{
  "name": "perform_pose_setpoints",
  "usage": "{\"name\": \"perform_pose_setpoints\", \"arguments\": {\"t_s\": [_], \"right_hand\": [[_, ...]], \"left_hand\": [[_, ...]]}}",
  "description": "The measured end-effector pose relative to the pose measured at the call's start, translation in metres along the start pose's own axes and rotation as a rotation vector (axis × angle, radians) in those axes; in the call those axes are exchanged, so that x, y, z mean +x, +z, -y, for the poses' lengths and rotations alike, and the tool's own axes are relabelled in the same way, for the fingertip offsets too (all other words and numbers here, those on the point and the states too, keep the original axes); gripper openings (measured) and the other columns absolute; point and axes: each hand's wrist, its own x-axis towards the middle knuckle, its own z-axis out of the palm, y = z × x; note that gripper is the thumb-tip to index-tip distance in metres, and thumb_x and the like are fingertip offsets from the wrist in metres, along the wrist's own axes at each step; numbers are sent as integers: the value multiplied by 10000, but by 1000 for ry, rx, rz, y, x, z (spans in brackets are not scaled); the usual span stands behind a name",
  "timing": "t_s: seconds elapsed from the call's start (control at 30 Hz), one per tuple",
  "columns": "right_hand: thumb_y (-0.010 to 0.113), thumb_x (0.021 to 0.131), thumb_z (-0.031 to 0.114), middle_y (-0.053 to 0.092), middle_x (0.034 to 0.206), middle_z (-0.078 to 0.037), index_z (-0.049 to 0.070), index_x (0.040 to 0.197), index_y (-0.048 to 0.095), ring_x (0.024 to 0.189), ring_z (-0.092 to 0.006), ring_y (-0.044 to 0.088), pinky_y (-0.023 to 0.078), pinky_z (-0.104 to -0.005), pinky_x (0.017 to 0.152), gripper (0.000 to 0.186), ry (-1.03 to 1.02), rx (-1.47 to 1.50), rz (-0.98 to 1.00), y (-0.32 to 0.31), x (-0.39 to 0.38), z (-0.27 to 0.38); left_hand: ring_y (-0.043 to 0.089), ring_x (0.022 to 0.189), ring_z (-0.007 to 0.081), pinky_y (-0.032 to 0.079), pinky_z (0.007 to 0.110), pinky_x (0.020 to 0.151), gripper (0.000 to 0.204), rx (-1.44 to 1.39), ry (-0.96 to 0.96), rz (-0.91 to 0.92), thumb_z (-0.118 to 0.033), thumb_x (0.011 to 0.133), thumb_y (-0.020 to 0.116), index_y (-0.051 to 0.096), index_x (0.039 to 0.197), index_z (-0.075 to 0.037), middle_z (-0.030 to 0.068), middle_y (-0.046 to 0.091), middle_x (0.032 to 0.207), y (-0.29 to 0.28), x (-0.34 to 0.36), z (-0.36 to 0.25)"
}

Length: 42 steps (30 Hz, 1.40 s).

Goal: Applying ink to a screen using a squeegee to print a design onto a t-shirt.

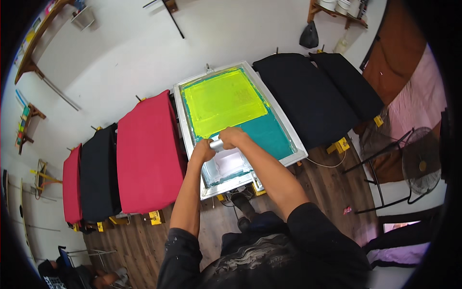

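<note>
A large screen-printing frame (281,126) with a metal rim lies in front of me. Bright yellow-green ink (221,101) covers the far part of its teal mesh (274,137). My left hand (203,151) and my right hand (233,137) are both closed around the silver handle of a squeegee (217,145), above the near-middle of the screen. My hands and forearms hide part of the tool and its lower edge. A pale, whitish patch (230,164) shows on the near part of the screen, between my forearms.
Left of the frame are padded boards covered in red (149,154) and black (99,173) cloth; more black-covered boards (308,96) stand to the right. A fan (421,166) stands at the far right. Someone (84,277) is at the lower left. Shelves (33,53) hang on the wall.
</note>
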Motion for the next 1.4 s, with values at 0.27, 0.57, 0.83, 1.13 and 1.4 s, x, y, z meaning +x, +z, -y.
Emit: {"name": "perform_pose_setpoints", "arguments": {"t_s": [0.27,0.57,0.83,1.13,1.4], "right_hand": [[697,689,90,710,1021,-136,83,925,743,973,-311,689,569,-421,788,240,-35,75,-145,43,-35,-3],[655,603,-1,717,897,-203,13,841,746,858,-345,711,571,-431,678,255,-28,79,122,28,-50,-1],[698,680,109,734,977,-124,84,931,756,925,-288,712,573,-419,744,259,-20,37,-114,19,-15,3],[694,701,52,643,1069,-177,75,1060,681,1003,-376,639,547,-464,831,360,-121,130,-216,70,-86,-4],[686,685,125,726,978,-119,158,1021,734,919,-297,700,564,-430,776,341,-29,19,8,8,-8,-3]], "left_hand": [[663,908,409,529,466,809,382,-22,40,-247,-1,672,604,699,1036,-69,229,690,945,38,-50,-14],[683,911,354,533,405,842,426,-67,-50,102,-95,624,697,713,1043,-17,226,706,946,20,-53,-13],[674,905,400,539,432,843,394,-32,117,-135,-39,675,624,720,1055,-71,248,686,948,24,-18,18],[654,952,407,526,458,856,433,-37,84,-48,3,681,635,685,1100,-91,224,678,990,42,-98,-28],[689,934,343,541,396,838,466,-2,30,79,-142,643,769,692,1094,-54,216,706,955,1,-8,11]]}}
